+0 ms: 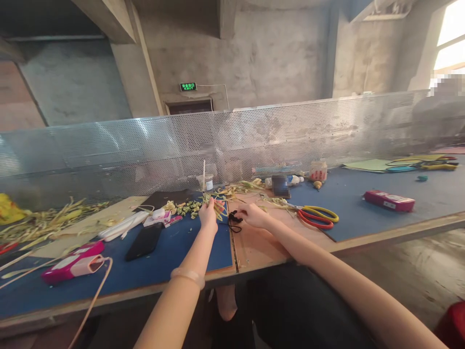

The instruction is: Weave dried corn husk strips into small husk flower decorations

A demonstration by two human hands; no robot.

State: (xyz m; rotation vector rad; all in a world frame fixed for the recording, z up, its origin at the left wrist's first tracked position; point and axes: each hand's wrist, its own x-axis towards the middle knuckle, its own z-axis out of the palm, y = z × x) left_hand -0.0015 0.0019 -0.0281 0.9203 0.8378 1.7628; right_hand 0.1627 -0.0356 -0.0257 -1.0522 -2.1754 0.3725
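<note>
My left hand (208, 213) is closed around a small bunch of yellow-green leaf strips (219, 209), whose ends stick out to the right of the fingers. Just to its right, my right hand (253, 215) has its fingers pinched together at a loose black cord (234, 227). The cord hangs in a loop over the seam between the blue and the orange-tan table tops. A heap of small green and yellow plant pieces (192, 208) lies behind my left hand. Scissors (317, 217) with one red and one yellow handle rest to the right of my right hand.
On the left lie a black phone (144, 241), a white elongated device (123, 226), a magenta pack (74, 261) and long dry leaves (32, 228). A plastic cup with a straw (205, 182) stands near the perforated metal screen (247, 135). Another magenta pack (388, 200) is at right.
</note>
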